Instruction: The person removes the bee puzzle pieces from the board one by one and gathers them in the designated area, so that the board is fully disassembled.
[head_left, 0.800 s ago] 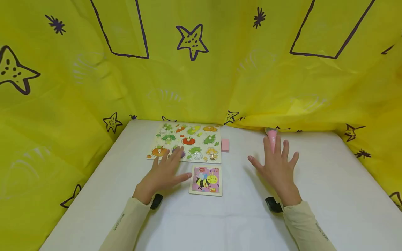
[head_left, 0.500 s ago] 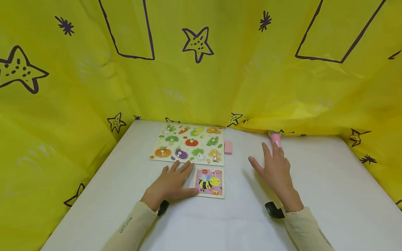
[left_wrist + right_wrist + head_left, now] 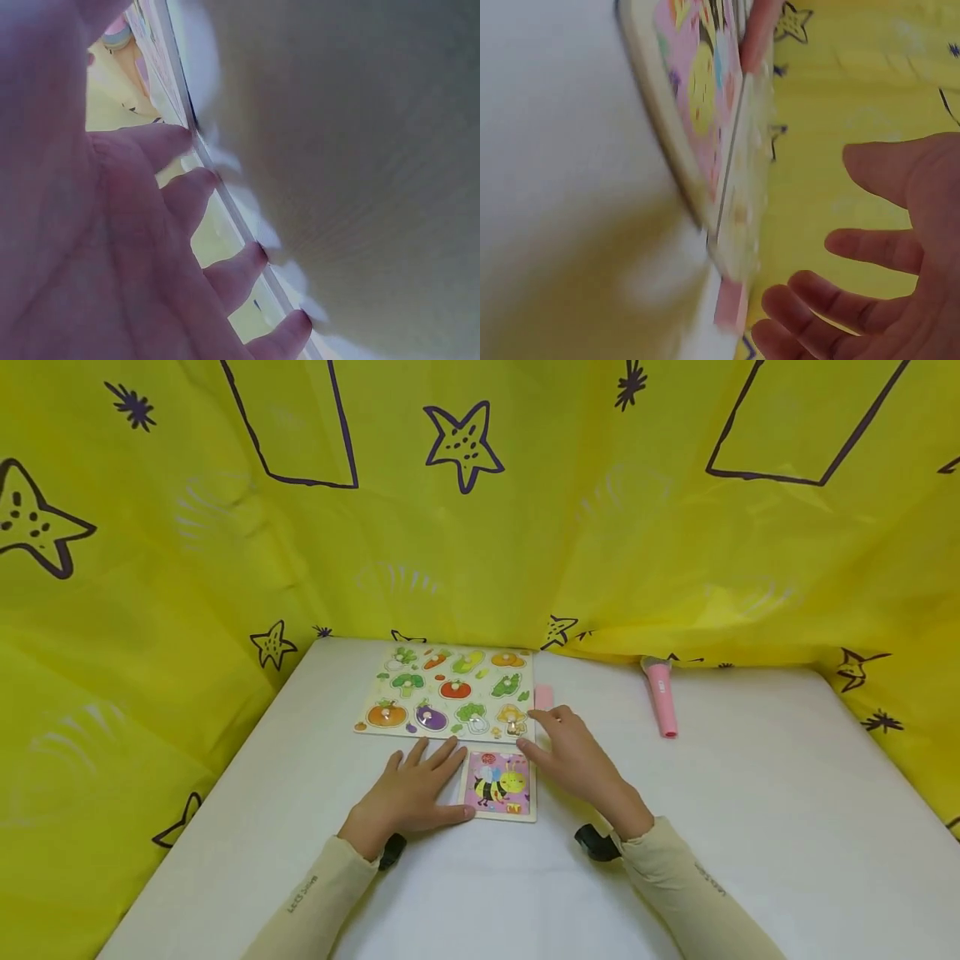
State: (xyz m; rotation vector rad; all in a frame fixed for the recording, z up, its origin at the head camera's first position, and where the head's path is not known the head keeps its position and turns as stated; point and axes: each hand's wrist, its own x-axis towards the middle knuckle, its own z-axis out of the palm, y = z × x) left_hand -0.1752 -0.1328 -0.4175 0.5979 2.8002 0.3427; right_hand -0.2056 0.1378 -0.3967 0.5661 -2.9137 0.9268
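Note:
A small square bee jigsaw puzzle (image 3: pixel 498 783) in a pale wooden frame lies flat on the white table. Left of it, my left hand (image 3: pixel 408 793) rests with spread fingers, the thumb at the puzzle's lower left corner. Its fingertips lie by the front edge of the vegetable peg puzzle (image 3: pixel 491 700), just behind the bee puzzle. My right hand (image 3: pixel 577 760) hovers beside the bee puzzle's upper right corner, fingers loosely bent around nothing. The right wrist view shows a gap between those fingers (image 3: pixel 874 247) and the bee puzzle (image 3: pixel 697 90).
Right of the vegetable puzzle sits a pink block (image 3: pixel 543 697), partly behind the right hand. A pink toy microphone (image 3: pixel 662 700) lies farther right, near the back edge. Yellow cloth (image 3: pixel 465 552) with star drawings hangs behind and along both sides of the white table (image 3: pixel 750 793).
The right hand has swung left, away from the microphone, to the bee puzzle's upper right corner. Earlier, the left hand drew back off the vegetable puzzle and settled beside the bee puzzle.

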